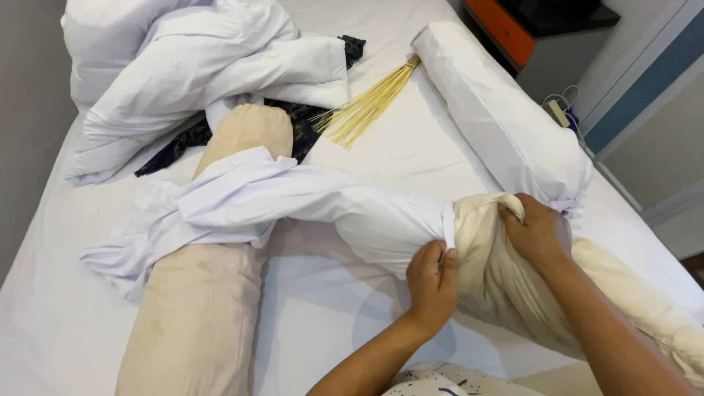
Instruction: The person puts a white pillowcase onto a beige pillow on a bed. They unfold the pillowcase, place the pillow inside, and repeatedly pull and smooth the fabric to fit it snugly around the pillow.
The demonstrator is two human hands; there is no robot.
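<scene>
While the right hand (539, 231) is gripping the cream bolster (513, 286), the left hand (434, 282) at eight o'clock is pinching the white bolster cover's (374, 216) hem for pulling.

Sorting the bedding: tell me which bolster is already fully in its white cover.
The white bolster by the straw whisk; the beige bolster lies bare, the cream bolster half-covered.

You've got a cream bolster (587, 293) lying across the bed's near right side, its bare, wrinkled end bunched up and pointing left — the rest runs off toward the lower right. The white cover (308, 202) is a long, crumpled sleeve stretched leftward from that end, its hemmed mouth just meeting the cream fabric. Its far end is rumpled and limp — draped over a second, bare beige bolster (198, 315).
</scene>
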